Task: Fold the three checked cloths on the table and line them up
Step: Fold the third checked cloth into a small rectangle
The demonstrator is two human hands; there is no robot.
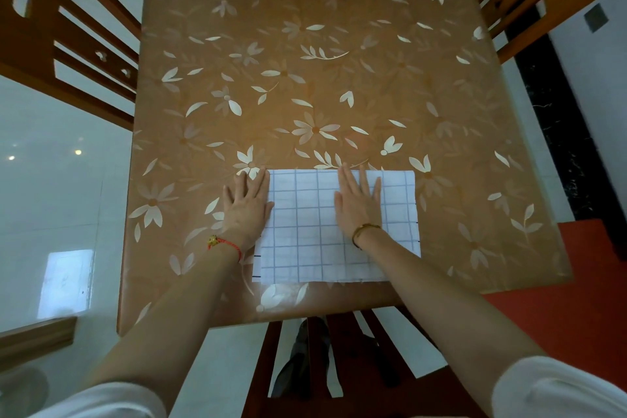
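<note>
Your left hand (247, 204) lay flat at the left edge of the cloth (305, 234), your right hand (359, 205) flat on it, fingers straight, pinching nothing. This probably kept the fold flat.

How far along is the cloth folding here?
Done: one checked cloth lies as a neat rectangle near the table's front edge; layered edges along its near side suggest folding. In hand: the left hand presses flat at its left edge, the right hand flat on top. Left: no other cloth shows and nothing is lined up; whether this pile holds several, I cannot tell.
</note>
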